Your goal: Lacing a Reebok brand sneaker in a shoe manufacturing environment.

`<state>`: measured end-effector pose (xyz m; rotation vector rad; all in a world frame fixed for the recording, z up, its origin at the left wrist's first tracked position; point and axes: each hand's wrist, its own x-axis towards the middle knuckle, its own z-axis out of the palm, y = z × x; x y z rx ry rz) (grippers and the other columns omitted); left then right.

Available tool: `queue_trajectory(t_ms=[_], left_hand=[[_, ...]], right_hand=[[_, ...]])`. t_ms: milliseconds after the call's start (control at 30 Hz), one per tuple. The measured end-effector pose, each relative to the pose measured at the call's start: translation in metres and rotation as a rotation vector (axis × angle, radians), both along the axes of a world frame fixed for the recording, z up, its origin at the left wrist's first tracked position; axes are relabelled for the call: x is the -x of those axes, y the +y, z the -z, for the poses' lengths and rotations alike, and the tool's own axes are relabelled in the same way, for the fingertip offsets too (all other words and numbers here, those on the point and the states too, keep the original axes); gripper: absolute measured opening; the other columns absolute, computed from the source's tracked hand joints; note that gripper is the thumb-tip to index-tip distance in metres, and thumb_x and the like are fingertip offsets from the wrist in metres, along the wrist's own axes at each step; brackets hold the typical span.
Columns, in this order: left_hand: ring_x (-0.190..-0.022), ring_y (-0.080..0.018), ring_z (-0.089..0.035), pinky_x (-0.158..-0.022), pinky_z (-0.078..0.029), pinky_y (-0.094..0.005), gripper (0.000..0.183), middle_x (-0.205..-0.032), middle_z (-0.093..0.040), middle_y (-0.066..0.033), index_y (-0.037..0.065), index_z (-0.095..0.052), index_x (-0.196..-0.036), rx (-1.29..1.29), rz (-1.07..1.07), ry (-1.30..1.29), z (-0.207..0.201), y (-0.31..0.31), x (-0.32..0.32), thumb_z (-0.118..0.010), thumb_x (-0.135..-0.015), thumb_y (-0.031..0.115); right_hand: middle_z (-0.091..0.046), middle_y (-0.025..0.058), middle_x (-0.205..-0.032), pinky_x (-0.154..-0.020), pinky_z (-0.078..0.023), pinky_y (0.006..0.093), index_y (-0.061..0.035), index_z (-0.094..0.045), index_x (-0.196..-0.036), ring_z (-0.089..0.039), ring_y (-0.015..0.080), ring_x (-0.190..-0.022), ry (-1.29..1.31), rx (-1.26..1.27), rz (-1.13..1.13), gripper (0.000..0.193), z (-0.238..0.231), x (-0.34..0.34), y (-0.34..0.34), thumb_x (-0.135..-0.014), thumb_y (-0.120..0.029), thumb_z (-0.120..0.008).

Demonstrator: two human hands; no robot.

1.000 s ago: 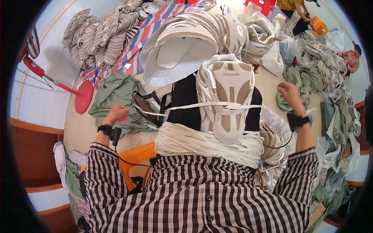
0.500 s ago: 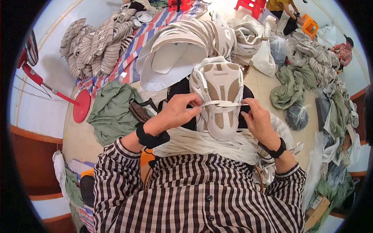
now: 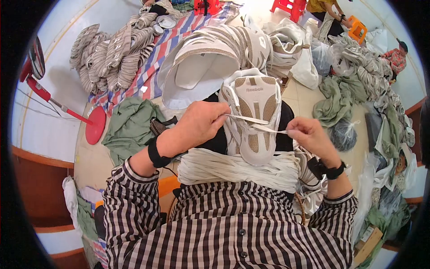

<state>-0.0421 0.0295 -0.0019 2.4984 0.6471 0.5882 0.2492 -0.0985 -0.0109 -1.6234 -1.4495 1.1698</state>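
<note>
While a bundle of cream laces [image 3: 237, 168] lies across the lap [image 3: 285, 141], a white-and-tan shoe upper [image 3: 257, 98] sits centre view, bundle at its 6 o'clock. Right hand [image 3: 311, 140] at the upper's 4 o'clock, thumb and fingers pinching a white lace strand [image 3: 271, 129]. Left hand [image 3: 199, 120] at 9 o'clock, thumb and forefinger pinching another strand [image 3: 248, 119]. Both strands run over the upper's front. Farther: green cloth [image 3: 130, 127], 9 o'clock; stacked uppers [image 3: 224, 42], 11; red round base [image 3: 95, 125], 9; pile of bundled uppers [image 3: 109, 58], 10; red stool [image 3: 285, 5], 12.
</note>
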Motion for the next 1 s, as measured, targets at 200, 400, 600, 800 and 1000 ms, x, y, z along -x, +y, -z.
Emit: queue_trajectory(t_ms=[200,400,600,800,1000], left_hand=[[-0.069,-0.0352,-0.059,-0.060,-0.046,-0.0415,0.015,-0.074,-0.058,-0.0159,0.003,-0.058,-0.098,-0.264,-0.018,0.134,0.007,0.000,0.012,-0.056,-0.083,0.002],[-0.068,-0.0344,-0.059,-0.059,-0.047,-0.0413,0.017,-0.072,-0.058,-0.0151,0.002,-0.058,-0.096,-0.304,-0.037,0.163,0.014,-0.004,0.023,-0.057,-0.079,-0.001],[-0.068,-0.0330,-0.059,-0.058,-0.046,-0.0395,0.015,-0.074,-0.058,-0.0140,0.003,-0.057,-0.093,-0.375,-0.066,0.013,-0.002,0.001,0.015,-0.056,-0.079,-0.002],[-0.069,-0.0380,-0.058,-0.059,-0.046,-0.0382,0.015,-0.077,-0.060,-0.0179,0.001,-0.059,-0.096,-0.254,-0.099,-0.073,0.008,0.011,0.012,-0.057,-0.081,-0.002],[-0.066,-0.0377,-0.056,-0.058,-0.045,-0.0377,0.017,-0.076,-0.058,-0.0196,0.000,-0.057,-0.096,-0.185,-0.108,-0.018,0.020,0.022,0.036,-0.053,-0.081,-0.004]], right_hand=[[-0.049,-0.0077,-0.066,-0.048,-0.034,0.0176,-0.0071,-0.062,-0.094,-0.040,0.0012,-0.054,0.339,-0.122,0.135,0.013,-0.023,-0.027,0.026,-0.086,-0.017,-0.064],[-0.048,-0.0088,-0.067,-0.046,-0.032,0.0161,-0.0085,-0.061,-0.094,-0.039,-0.0005,-0.053,0.454,-0.003,0.110,0.012,-0.026,-0.020,0.050,-0.087,-0.018,-0.064],[-0.053,-0.0082,-0.070,-0.047,-0.031,0.0167,-0.0073,-0.062,-0.094,-0.041,-0.0005,-0.055,0.083,-0.308,-0.080,0.014,-0.092,0.020,0.025,-0.084,-0.017,-0.064],[-0.044,-0.0093,-0.064,-0.047,-0.028,0.0172,-0.0073,-0.059,-0.099,-0.036,0.0000,-0.053,-0.145,-0.338,-0.003,0.019,-0.089,-0.001,0.082,-0.084,-0.018,-0.061],[-0.053,-0.0010,-0.074,-0.052,-0.038,0.0243,-0.0064,-0.059,-0.097,-0.051,0.0112,-0.062,-0.228,-0.040,-0.125,0.019,-0.052,-0.057,0.072,-0.081,-0.014,-0.065]])
